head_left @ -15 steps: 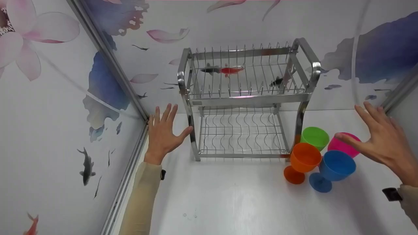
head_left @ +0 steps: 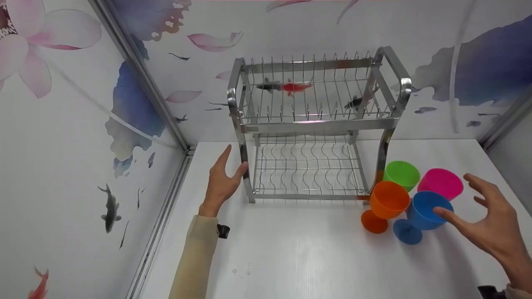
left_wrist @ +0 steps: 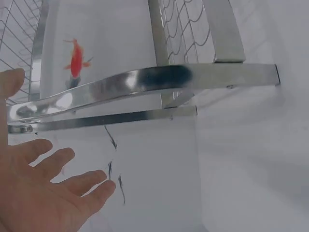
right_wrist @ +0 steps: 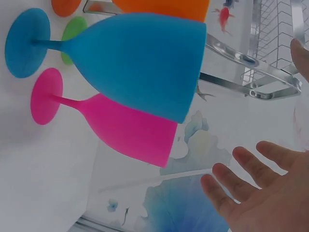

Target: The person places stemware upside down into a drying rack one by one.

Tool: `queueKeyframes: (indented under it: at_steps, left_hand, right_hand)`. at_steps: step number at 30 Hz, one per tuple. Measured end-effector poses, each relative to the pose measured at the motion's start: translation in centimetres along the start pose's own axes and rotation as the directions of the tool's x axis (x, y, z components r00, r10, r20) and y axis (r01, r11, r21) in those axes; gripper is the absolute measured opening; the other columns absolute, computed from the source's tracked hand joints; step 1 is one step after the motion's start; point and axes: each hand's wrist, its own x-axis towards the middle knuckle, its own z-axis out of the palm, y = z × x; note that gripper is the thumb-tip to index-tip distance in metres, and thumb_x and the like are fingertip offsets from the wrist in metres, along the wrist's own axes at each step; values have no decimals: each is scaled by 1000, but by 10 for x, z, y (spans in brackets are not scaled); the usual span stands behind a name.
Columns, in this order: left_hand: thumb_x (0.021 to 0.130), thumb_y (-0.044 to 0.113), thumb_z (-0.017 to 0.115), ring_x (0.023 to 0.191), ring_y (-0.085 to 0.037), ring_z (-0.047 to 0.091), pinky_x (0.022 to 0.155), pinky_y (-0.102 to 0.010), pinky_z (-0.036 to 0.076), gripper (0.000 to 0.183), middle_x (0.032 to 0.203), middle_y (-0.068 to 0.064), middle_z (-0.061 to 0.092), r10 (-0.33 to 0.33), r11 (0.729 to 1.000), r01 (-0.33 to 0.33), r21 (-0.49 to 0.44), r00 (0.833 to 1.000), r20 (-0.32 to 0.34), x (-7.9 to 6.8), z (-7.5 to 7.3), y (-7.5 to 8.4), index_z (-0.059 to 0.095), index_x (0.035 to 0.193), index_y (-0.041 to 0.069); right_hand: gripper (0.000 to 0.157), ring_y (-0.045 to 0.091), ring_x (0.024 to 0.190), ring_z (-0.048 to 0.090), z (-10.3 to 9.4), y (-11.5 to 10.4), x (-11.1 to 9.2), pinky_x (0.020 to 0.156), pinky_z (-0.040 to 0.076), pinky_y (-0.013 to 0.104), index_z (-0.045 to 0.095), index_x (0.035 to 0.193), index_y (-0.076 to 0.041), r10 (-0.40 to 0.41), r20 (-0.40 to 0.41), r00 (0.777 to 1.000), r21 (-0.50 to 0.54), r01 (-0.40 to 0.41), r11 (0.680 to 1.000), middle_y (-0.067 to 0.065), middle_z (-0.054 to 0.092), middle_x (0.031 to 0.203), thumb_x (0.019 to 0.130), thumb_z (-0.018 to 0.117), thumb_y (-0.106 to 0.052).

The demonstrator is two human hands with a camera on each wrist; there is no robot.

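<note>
Two-tiered and metal, a dish rack (head_left: pixel 320 124) stands against the back wall in the head view. My left hand (head_left: pixel 221 182) is beside its left front leg, fingers extended and holding nothing; the left wrist view also shows the palm (left_wrist: pixel 43 193) near the rack's frame. Several plastic goblets cluster by the rack's right front leg: orange (head_left: pixel 389 200), green (head_left: pixel 401 174), pink (head_left: pixel 440 183) and blue (head_left: pixel 430 211). Just right of the blue and pink goblets hovers my right hand (head_left: pixel 492 220), thumb spread from the fingers. In the right wrist view its fingers are apart from the goblets.
A white tabletop (head_left: pixel 307 257) lies beneath everything. Left of it rises a side wall (head_left: pixel 62 158) printed with flowers and fish, with a metal strip (head_left: pixel 141 83) along the corner. Another wall (head_left: pixel 515 133) borders the right side.
My right hand has moved down, closer to the blue and pink goblets. My left hand has turned edge-on and shifted slightly right and down. The rack and goblets stay in place.
</note>
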Motion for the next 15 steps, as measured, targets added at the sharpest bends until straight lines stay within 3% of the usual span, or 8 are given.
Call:
queueKeyframes:
  at_steps: [2,4,7,10,15]
  left_hand:
    - [104,44,69,160,-37,34,131,-52,31,81,173,-14,35,-1,999,1,-51,1000,-4,0,6,-2,33,168,8]
    - [105,37,69,156,-41,40,128,-54,36,77,171,-17,37,4,995,-5,-101,1000,-10,0,12,-4,34,166,5]
    - [106,30,69,149,-46,48,121,-58,45,73,169,-20,40,4,985,-6,-170,1000,-13,0,21,-7,36,165,3]
    - [106,25,70,144,-47,54,116,-57,51,70,165,-22,45,-15,974,12,-226,1000,-13,0,28,-10,37,164,2]
    - [104,12,70,130,-43,67,104,-42,61,58,152,-25,58,-22,962,11,-272,999,-40,-2,35,-13,49,156,-3]
  right_hand:
    - [100,59,145,41,4,2,-9,123,23,13,36,165,-9,22,-31,999,12,-22,1000,29,40,164,84,93,-24]
    - [100,57,143,44,9,5,-17,111,17,4,37,165,-11,64,-63,996,16,-63,998,26,43,163,83,94,-23]
    - [100,54,144,48,19,10,-27,122,29,23,38,164,-14,148,-95,984,29,-146,989,22,45,163,82,94,-21]
    - [103,50,146,48,32,17,-36,121,39,50,36,165,-15,246,-93,965,59,-241,969,17,43,166,81,95,-21]
    - [110,52,151,42,56,32,-48,114,40,64,23,169,-16,350,11,937,139,-348,927,17,33,172,85,92,-26]
